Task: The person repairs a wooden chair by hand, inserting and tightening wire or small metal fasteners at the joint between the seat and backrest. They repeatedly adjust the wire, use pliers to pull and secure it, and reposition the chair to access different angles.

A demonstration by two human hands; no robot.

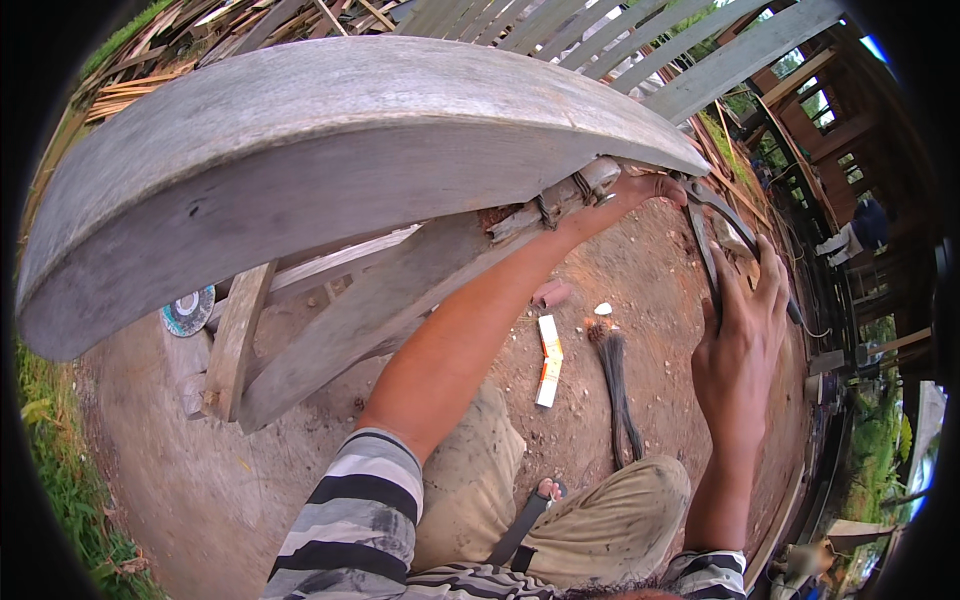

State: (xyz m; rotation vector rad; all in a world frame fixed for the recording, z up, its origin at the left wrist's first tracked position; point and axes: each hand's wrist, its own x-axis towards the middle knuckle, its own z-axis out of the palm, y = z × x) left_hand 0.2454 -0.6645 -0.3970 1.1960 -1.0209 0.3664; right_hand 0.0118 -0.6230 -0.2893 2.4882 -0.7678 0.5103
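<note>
My right hand (pixel 738 325) is wrapped around the long dark handles of a pair of pincers (pixel 708 240). The handles are spread, and the jaws sit at the right end of a large curved grey wooden beam (pixel 330 165). Close to the jaws, my left hand (pixel 648 190) reaches up under that end with its fingers closed; what they hold is hidden. Beside the left wrist, wire binding (pixel 548 212) circles a short rough piece of wood (pixel 598 178) beneath the beam. A slanting grey plank (pixel 370 295) stands under the beam.
On the dirt ground lie a bundle of thin dark wires (pixel 615 385), a white-and-orange box (pixel 549 362) and a reddish lump (pixel 551 293). A round disc (pixel 188 312) is at the left beside a wooden post (pixel 240 340). Grey slats (pixel 600 40) and scrap wood lie beyond.
</note>
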